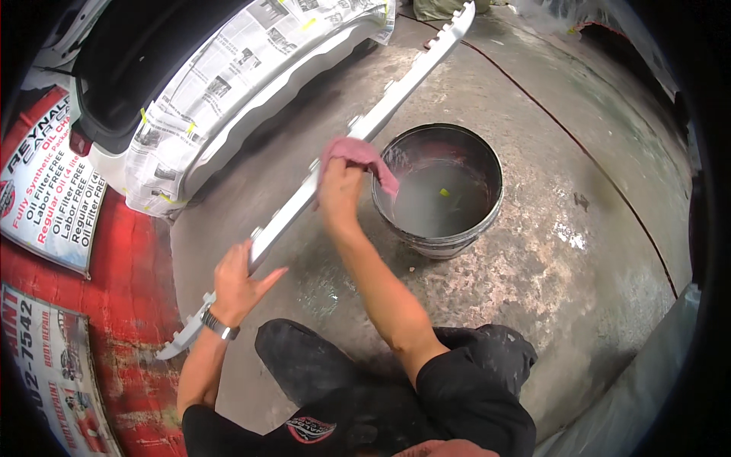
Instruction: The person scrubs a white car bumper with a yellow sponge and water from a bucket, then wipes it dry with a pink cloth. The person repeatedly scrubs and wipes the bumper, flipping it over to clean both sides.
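Note:
A long silver plastic trim strip with clips along one edge slants across the view, from the lower left up to the top right. My left hand grips it toward its lower end, the thumb sticking out to the side. Around the middle of the strip, my right hand is closed on a pink cloth, which lies against the strip's surface. Part of the cloth hangs beside the rim of a bucket. Greyish water stands in the bucket, with a small yellow-green scrap in it.
At the upper left is a car body part masked with newspaper. Printed banners stand by the red-painted surface at left. A thin dark hose runs over the wet concrete floor. Plastic sheeting hangs at lower right.

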Motion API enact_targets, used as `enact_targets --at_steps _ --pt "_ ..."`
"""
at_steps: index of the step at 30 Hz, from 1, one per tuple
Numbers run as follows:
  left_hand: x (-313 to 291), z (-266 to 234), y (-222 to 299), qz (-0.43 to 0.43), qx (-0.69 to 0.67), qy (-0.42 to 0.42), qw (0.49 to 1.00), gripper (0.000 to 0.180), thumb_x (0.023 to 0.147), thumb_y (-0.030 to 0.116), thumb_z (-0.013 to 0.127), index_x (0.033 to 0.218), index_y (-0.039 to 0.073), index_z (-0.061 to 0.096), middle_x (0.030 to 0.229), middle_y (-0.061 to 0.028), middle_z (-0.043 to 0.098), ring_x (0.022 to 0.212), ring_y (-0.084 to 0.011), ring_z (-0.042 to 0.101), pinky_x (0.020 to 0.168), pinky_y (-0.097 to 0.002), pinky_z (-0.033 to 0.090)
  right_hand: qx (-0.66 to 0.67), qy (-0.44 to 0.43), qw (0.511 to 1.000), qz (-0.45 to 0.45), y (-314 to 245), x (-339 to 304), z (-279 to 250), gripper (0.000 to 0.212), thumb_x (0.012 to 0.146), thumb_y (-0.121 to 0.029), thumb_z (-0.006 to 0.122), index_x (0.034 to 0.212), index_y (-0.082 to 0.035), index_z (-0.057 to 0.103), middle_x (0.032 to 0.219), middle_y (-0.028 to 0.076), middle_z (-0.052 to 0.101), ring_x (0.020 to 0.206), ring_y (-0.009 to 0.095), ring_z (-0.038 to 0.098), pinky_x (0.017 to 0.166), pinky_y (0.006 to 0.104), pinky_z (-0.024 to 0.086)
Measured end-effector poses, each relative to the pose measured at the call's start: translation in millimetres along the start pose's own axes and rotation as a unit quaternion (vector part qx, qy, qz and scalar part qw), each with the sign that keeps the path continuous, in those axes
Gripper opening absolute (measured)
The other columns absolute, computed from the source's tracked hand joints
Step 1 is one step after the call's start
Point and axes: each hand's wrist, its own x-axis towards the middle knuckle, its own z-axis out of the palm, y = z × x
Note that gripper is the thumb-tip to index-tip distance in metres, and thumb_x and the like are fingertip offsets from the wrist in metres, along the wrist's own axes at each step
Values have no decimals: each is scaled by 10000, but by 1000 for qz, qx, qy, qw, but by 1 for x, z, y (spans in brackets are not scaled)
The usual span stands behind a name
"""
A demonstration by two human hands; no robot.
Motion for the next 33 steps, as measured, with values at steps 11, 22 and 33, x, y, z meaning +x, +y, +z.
enact_targets --at_steps 11,22,33 --pt "34 17 16 17 -51 10 999 638 676 227 900 1146 -21 546 947 -191 612 791 -376 617 688 -426 514 -17 -53 998 10 -21 -42 -6 381 1023 -252 452 781 3 600 689 87 566 639 220 543 644 400 457" --pt "-86 -45 -64 7 1 -65 998 576 665 274 908 1028 2 554 770 -151 541 661 -351 550 587 -433 446 316 53 947 26 -76 166 -127 316 1041 -384 531 1045 -73 588 850 107 647 738 240 633 640 399 562" --pt "-181 -70 -116 -19 -2 -60 998 564 594 362 842 940 24 552 716 -132 503 612 -345 506 557 -447 414 255 -16 965 62 -94 243 -182 226 976 -184 527 844 -44 644 732 100 610 605 248 603 538 398 528"
